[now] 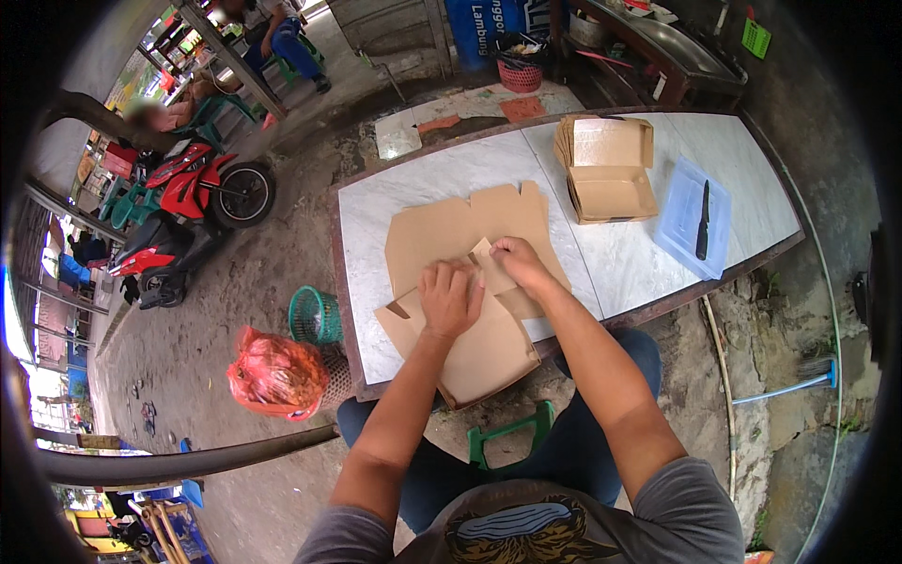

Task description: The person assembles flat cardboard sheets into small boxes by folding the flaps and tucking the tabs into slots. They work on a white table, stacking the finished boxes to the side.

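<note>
A brown cardboard food box [474,362], partly folded, lies at the near edge of the table, its flaps spread. My left hand [451,299] is on its far part, fingers bent and gripping the board at a fold. Just right of it, my right hand [522,265] pinches a small raised flap [490,260] of the box between thumb and fingers. Under and beyond the box are flat cardboard blanks [442,221]. The fingertips of my left hand are partly hidden.
Folded boxes [611,193] stand nested at the table's far right. Beside them a black-handled knife [703,221] lies on a translucent plastic container [678,226]. Left of the marble-topped table [366,216] are a green basket [315,317], a filled red plastic bag [277,371] and a red motorbike [178,202].
</note>
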